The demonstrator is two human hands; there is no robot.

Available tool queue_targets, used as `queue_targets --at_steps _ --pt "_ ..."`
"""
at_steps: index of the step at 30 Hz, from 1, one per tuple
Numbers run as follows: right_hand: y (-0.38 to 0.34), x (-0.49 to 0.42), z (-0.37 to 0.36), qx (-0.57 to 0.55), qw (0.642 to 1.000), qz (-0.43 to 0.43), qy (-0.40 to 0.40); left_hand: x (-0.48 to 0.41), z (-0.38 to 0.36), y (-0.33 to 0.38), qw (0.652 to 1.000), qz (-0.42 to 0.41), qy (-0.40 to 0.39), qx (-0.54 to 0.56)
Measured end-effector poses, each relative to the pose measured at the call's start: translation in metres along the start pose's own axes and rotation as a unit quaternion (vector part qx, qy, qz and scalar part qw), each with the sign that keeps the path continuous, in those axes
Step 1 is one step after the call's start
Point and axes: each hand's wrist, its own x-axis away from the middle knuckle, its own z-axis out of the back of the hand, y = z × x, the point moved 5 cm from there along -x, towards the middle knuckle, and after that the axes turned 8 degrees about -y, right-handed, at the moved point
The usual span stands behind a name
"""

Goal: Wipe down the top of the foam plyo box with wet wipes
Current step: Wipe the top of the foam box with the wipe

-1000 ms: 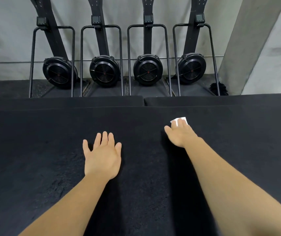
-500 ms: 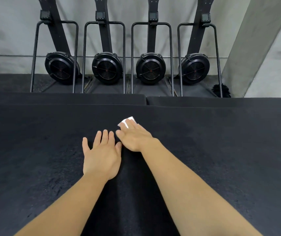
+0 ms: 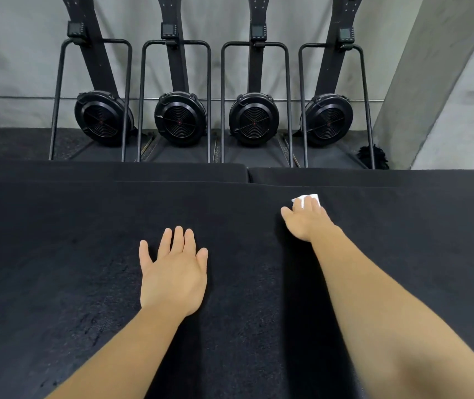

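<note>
The black foam plyo box top (image 3: 57,269) fills the lower half of the head view. My left hand (image 3: 174,272) lies flat on it, palm down, fingers slightly spread, holding nothing. My right hand (image 3: 306,221) reaches farther out to the right and presses a small folded white wet wipe (image 3: 306,198) against the box top near its far edge. Only the wipe's far corner shows beyond my fingertips.
Behind the box lie two more black pads (image 3: 374,177), side by side with a seam between them. Several black ski-erg machines with round fan housings (image 3: 179,119) stand along the grey wall. A concrete pillar (image 3: 445,82) rises at the right.
My right hand swept the wipe left until it was beside my left hand, then back right and a little farther out. My left hand stayed in place.
</note>
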Motion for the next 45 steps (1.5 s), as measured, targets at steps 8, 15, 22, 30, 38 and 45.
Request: queue_targets --at_steps 8,15,22,30,38,45 --pt "-0.118 0.031 -0.059 -0.018 0.989 0.144 -0.019 0.001 0.001 0.001 1.000 -0.001 0.007 0.003" --pt "-0.156 0.027 -0.069 0.025 0.964 0.245 -0.097 0.001 0.002 0.002 1.000 -0.003 0.010 0.010" --pt "-0.067 -0.022 -0.016 -0.023 0.990 0.135 -0.020 0.000 0.000 0.001 1.000 0.002 0.010 -0.011" --pt "-0.001 -0.041 0.009 -0.020 1.000 0.017 -0.006 0.001 0.000 0.001 1.000 0.004 -0.002 -0.009" --pt "-0.120 -0.014 -0.042 -0.044 0.987 0.154 -0.010 0.000 0.000 0.001 1.000 0.000 0.003 0.002" --pt "-0.194 -0.005 -0.068 0.000 0.964 0.243 -0.109 0.001 0.001 0.001 1.000 0.001 0.005 -0.002"
